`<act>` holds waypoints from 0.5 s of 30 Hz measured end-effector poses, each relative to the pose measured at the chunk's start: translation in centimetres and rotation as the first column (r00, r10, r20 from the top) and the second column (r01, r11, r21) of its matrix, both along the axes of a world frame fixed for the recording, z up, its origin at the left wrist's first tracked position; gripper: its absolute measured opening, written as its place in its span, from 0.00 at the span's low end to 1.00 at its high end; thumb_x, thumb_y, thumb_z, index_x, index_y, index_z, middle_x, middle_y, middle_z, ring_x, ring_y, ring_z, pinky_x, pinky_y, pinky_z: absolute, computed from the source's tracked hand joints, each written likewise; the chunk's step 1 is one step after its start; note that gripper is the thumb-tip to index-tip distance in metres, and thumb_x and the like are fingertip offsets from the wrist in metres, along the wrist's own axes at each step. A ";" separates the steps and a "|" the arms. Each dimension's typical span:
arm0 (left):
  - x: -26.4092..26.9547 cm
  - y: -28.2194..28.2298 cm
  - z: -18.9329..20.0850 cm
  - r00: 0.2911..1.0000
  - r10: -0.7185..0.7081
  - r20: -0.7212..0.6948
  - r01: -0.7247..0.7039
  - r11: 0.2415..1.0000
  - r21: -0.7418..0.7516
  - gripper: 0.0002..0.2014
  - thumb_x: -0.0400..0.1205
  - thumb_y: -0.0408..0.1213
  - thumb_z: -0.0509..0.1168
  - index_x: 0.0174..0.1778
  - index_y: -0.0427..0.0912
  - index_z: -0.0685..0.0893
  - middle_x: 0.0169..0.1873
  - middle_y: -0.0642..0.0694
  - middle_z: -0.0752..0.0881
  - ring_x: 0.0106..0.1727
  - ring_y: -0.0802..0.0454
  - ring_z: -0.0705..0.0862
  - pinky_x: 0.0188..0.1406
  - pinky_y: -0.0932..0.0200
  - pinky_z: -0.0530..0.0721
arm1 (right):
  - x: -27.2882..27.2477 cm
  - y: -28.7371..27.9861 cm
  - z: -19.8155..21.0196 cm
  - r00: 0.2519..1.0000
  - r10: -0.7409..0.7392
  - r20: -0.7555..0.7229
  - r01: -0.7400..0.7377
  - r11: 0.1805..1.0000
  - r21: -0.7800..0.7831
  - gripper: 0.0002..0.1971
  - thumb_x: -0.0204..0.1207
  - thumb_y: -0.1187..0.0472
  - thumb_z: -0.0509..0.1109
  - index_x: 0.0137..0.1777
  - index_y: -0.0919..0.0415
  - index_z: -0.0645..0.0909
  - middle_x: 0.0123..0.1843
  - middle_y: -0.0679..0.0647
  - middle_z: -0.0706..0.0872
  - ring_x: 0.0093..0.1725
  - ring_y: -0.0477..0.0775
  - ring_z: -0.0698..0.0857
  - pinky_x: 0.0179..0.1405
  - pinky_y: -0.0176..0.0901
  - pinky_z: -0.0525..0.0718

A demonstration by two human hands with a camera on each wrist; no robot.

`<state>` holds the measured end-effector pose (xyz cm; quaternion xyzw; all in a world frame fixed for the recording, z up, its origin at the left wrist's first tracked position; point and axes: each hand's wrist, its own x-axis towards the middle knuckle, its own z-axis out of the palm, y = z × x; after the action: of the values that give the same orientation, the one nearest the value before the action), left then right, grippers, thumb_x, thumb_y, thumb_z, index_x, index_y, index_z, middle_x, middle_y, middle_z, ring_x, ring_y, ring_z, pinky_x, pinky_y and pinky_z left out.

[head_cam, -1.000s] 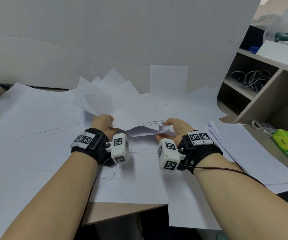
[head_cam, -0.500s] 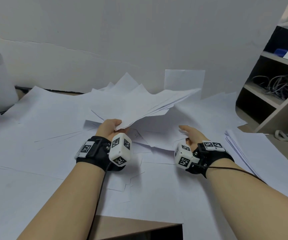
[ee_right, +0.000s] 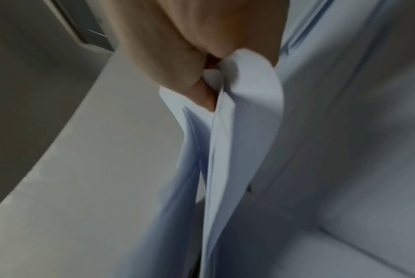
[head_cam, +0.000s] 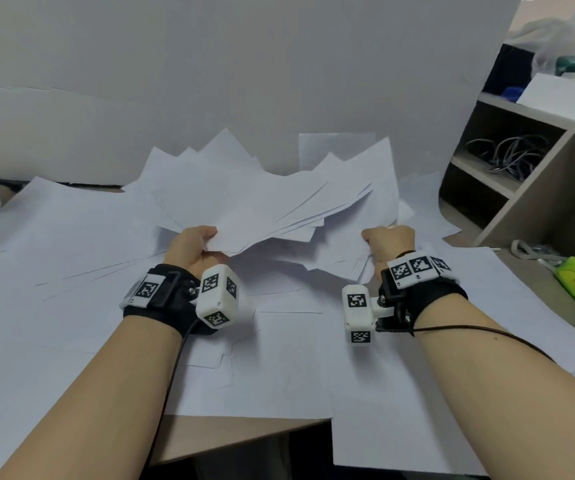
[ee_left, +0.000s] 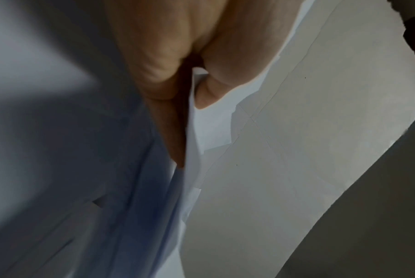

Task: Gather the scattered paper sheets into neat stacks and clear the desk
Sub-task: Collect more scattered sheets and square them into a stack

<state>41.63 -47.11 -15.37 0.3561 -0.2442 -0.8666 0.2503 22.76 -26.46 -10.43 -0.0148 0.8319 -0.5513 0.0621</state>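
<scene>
Paper sheets point(head_cam: 272, 206) fan raggedly above the desk's point(head_cam: 244, 434) middle, pinched by the left hand point(head_cam: 192, 245) and right hand point(head_cam: 388, 242); loose corners may slip and scatter again.

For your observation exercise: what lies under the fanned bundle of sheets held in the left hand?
Under the bundle, loose sheets lie overlapping on the desk. The bundle hides whatever lies directly beneath.

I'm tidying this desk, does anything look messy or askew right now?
Yes. The bundle of sheets gripped by the left hand and right hand is fanned out, corners pointing every way. Loose sheets still cover the desk, some overhanging its front edge.
</scene>
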 end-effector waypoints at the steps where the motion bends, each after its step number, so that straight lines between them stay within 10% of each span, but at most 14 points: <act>1: -0.1 0.2 0.2 0.999 -0.032 -0.011 0.031 0.999 -0.033 0.12 0.88 0.27 0.59 0.67 0.30 0.76 0.49 0.36 0.87 0.40 0.43 0.89 0.29 0.51 0.91 | 0.0 0.6 1.0 0.996 -0.065 -0.054 0.062 0.997 -0.056 0.07 0.74 0.70 0.68 0.38 0.64 0.72 0.41 0.58 0.78 0.42 0.58 0.77 0.39 0.46 0.74; 9: -0.4 0.2 -0.7 0.994 -0.010 0.108 0.040 0.958 -0.282 0.12 0.72 0.20 0.65 0.51 0.29 0.79 0.50 0.29 0.85 0.54 0.31 0.86 0.46 0.14 0.78 | 0.8 4.2 8.3 0.878 -0.380 -0.293 0.276 0.899 -0.340 0.05 0.82 0.64 0.63 0.56 0.63 0.75 0.57 0.60 0.84 0.49 0.59 0.82 0.45 0.41 0.74; 15: -1.0 0.8 -1.0 0.991 -0.071 0.109 0.102 0.947 -0.304 0.11 0.81 0.17 0.58 0.58 0.25 0.76 0.51 0.30 0.81 0.47 0.34 0.85 0.29 0.29 0.86 | 1.7 3.0 11.3 0.865 -0.381 -0.328 0.210 0.867 -0.452 0.05 0.83 0.64 0.64 0.55 0.63 0.72 0.55 0.57 0.80 0.48 0.54 0.80 0.47 0.39 0.76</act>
<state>40.64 -46.28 -16.33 0.3430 -0.4042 -0.8095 0.2525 24.46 -23.47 0.88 -0.0110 0.6870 -0.6974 -0.2036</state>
